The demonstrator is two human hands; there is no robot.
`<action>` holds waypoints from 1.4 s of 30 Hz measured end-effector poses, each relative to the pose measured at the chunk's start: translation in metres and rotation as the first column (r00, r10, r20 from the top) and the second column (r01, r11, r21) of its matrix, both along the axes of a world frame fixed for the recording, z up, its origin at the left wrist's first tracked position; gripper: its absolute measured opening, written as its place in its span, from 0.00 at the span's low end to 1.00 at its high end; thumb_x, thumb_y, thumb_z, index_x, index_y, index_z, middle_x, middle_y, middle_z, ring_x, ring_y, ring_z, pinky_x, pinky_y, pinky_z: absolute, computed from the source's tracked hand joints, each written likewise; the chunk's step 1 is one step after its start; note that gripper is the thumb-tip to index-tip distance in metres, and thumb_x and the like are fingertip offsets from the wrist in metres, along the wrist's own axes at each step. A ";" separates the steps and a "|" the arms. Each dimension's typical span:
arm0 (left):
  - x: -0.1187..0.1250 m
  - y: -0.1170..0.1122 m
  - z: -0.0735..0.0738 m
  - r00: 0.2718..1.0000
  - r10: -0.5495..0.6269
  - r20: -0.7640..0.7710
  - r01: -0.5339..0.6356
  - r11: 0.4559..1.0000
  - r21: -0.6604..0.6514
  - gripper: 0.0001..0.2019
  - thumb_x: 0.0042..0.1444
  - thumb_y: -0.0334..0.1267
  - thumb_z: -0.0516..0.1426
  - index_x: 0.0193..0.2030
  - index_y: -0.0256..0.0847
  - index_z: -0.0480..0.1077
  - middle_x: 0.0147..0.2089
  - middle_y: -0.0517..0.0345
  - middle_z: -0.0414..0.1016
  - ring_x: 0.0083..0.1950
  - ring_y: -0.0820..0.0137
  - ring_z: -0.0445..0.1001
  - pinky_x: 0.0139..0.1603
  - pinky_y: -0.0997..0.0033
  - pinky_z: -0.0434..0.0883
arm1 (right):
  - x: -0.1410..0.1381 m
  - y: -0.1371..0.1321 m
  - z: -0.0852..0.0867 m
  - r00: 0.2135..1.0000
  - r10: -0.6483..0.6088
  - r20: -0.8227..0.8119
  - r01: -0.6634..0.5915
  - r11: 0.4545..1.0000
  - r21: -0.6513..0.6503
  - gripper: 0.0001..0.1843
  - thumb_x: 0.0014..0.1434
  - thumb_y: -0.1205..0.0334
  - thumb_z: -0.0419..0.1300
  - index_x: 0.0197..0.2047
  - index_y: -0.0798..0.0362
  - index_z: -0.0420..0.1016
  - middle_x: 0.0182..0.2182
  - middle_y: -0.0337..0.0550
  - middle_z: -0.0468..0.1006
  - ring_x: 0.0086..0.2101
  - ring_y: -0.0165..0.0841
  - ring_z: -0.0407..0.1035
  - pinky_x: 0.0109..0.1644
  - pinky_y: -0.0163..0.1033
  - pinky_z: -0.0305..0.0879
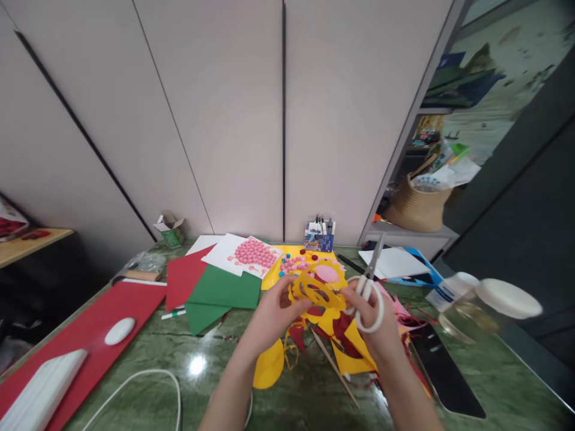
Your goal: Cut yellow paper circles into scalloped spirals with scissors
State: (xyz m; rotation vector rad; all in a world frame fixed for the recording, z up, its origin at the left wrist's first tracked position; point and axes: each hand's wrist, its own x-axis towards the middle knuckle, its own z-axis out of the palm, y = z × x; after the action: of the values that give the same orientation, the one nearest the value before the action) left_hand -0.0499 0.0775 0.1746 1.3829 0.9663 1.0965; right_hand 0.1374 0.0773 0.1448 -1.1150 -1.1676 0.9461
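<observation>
A yellow paper cutout (330, 304) with scalloped edges and curved openings is held up over the green table. My left hand (279, 299) pinches its left edge between thumb and fingers. My right hand (365, 305) is closed around white-handled scissors (370, 275), blades pointing up, and its fingertips also touch the cutout's right edge. Below and behind the hands lie yellow and dark red paper scraps (353, 347) and a thin wooden stick (333, 366). A rounded yellow paper piece (269, 366) rests under my left wrist.
Red sheets (184, 278), green sheets (224, 287) and a white sheet with pink balls (255, 254) lie at the back left. A pen box (319, 233) stands by the cabinet. At right are a black phone (447, 371) and a clear jar (476, 314); a white cable (153, 372) curls in front.
</observation>
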 end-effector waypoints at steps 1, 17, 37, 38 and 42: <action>0.001 0.001 -0.001 1.000 0.021 0.004 -0.021 1.000 0.002 0.15 0.49 0.35 0.60 0.45 0.39 0.69 0.45 0.51 0.75 0.46 0.64 0.72 0.46 0.68 0.68 | -0.001 0.001 -0.002 1.000 0.005 0.002 -0.005 1.000 -0.009 0.11 0.54 0.57 0.61 0.25 0.53 0.66 0.19 0.32 0.65 0.21 0.28 0.60 0.26 0.32 0.56; 0.000 0.002 -0.001 0.981 0.193 0.016 -0.193 0.981 -0.038 0.09 0.48 0.39 0.61 0.34 0.37 0.70 0.31 0.58 0.72 0.33 0.70 0.70 0.34 0.74 0.67 | 0.006 -0.007 0.019 0.951 0.091 0.295 -0.072 0.995 -0.074 0.15 0.56 0.52 0.57 0.24 0.53 0.64 0.20 0.34 0.62 0.22 0.28 0.55 0.26 0.34 0.52; -0.007 -0.001 0.004 0.694 0.427 0.579 -0.425 0.893 -0.149 0.19 0.49 0.34 0.62 0.49 0.38 0.69 0.43 0.54 0.78 0.45 0.68 0.75 0.46 0.73 0.68 | -0.025 -0.039 0.037 0.773 0.513 0.373 -0.479 0.858 -0.187 0.16 0.59 0.51 0.53 0.27 0.53 0.68 0.25 0.39 0.69 0.27 0.32 0.61 0.28 0.33 0.56; -0.008 -0.001 0.004 0.685 0.430 0.588 -0.416 0.894 -0.168 0.19 0.48 0.34 0.62 0.49 0.38 0.69 0.43 0.54 0.78 0.44 0.68 0.75 0.45 0.73 0.69 | -0.024 -0.039 0.036 0.763 0.519 0.384 -0.481 0.854 -0.199 0.16 0.59 0.51 0.52 0.27 0.53 0.67 0.25 0.39 0.69 0.27 0.32 0.60 0.28 0.33 0.55; -0.012 0.000 0.007 0.660 0.440 0.609 -0.408 0.890 -0.201 0.18 0.47 0.33 0.63 0.47 0.39 0.70 0.42 0.55 0.78 0.41 0.71 0.76 0.40 0.77 0.69 | -0.019 -0.040 0.035 0.729 0.554 0.403 -0.492 0.833 -0.254 0.18 0.60 0.48 0.51 0.27 0.53 0.66 0.28 0.41 0.71 0.29 0.34 0.63 0.30 0.34 0.56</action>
State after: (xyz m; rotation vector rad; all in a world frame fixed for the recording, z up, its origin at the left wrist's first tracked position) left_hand -0.0621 0.0773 0.1811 0.6319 0.7949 1.7460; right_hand 0.1183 0.0373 0.1796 -1.1718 -1.9127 1.2395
